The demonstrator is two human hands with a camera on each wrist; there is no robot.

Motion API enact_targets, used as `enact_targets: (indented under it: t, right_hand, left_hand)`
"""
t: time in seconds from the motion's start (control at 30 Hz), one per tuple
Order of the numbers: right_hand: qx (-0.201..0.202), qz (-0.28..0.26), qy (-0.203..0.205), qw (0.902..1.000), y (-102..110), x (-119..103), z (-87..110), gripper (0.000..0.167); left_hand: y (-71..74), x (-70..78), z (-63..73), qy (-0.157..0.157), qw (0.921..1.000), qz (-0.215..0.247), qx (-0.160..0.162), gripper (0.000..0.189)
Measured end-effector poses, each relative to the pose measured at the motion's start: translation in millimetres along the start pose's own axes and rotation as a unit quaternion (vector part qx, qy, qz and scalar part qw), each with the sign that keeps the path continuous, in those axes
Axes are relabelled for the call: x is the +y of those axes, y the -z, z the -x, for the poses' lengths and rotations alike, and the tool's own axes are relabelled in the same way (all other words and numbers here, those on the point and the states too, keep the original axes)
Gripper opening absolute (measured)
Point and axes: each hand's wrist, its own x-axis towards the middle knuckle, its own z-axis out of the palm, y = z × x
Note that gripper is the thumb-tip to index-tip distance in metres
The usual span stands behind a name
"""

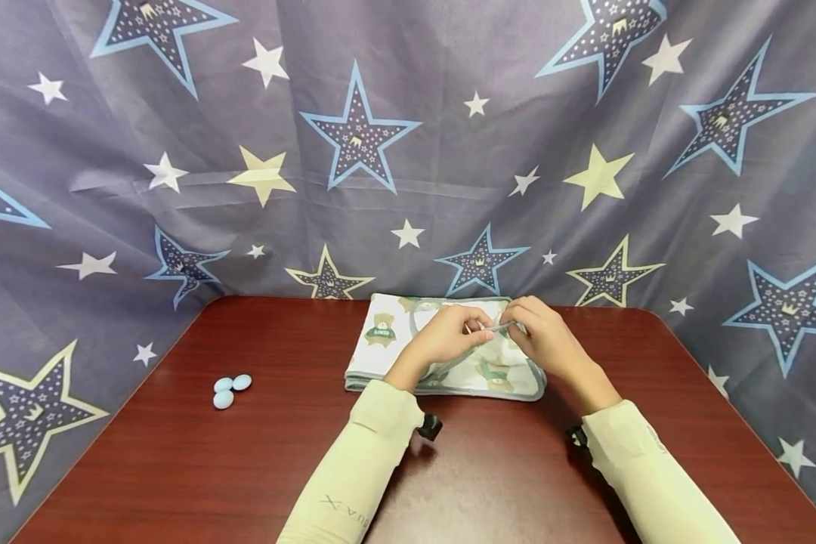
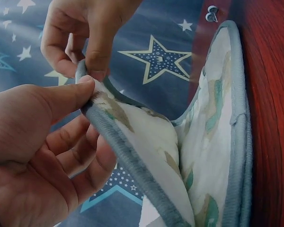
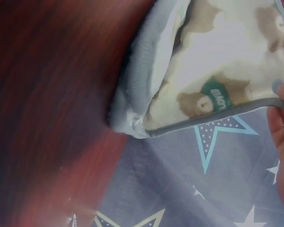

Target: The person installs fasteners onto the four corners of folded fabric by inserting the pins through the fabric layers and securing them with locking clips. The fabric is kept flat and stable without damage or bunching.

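Note:
A folded cloth (image 1: 381, 357), white with a bear print and grey-blue trim, lies near the far edge of the table. My left hand (image 1: 449, 332) pinches a lifted part of its trimmed edge between thumb and fingers. Right beside it, my right hand (image 1: 542, 338) pinches the same edge. In the left wrist view, the left thumb (image 2: 75, 94) presses on the trim, with the right hand (image 2: 92, 28) just above. The raised layer stands apart from the layer below. A bear in a green shirt (image 3: 215, 97) shows on the cloth in the right wrist view.
Several small light-blue egg-shaped pieces (image 1: 224, 399) lie together on the left of the dark red table (image 1: 292, 453). A grey-blue curtain (image 1: 421, 204) printed with stars hangs close behind the table and along its sides.

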Motion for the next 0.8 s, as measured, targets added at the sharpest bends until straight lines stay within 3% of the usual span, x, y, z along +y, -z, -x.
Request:
enact_targets:
  t: [0.23, 0.33, 0.47, 0.67, 0.8]
  right_hand:
    - [0.005, -0.016, -0.001, 0.9999, 1.6, 0.6, 1.1, 0.028]
    - [0.006, -0.023, -0.007, 0.9997, 3.5, 2.2, 0.8, 0.027]
    - [0.013, -0.020, 0.001, 0.9997, 5.4, 3.3, -0.4, 0.028]
    - [0.018, -0.015, 0.010, 0.9997, 6.4, 2.7, -0.2, 0.028]
    - [0.014, -0.020, 0.001, 0.9997, 5.6, 3.0, -0.1, 0.025]
  left_hand:
    - [5.3, 4.9, 2.8, -0.014, 0.9997, -0.021, 0.005, 0.012]
    - [13.3, 10.4, 6.9, -0.030, 0.9987, -0.042, 0.007, 0.014]
    - [27.3, 11.3, 17.3, -0.025, 0.9964, -0.081, 0.000, 0.013]
    - [48.6, -6.9, 41.6, 0.023, 0.9903, -0.136, -0.020, 0.013]
    - [65.5, -26.7, 63.6, 0.054, 0.9839, -0.169, -0.019, 0.011]
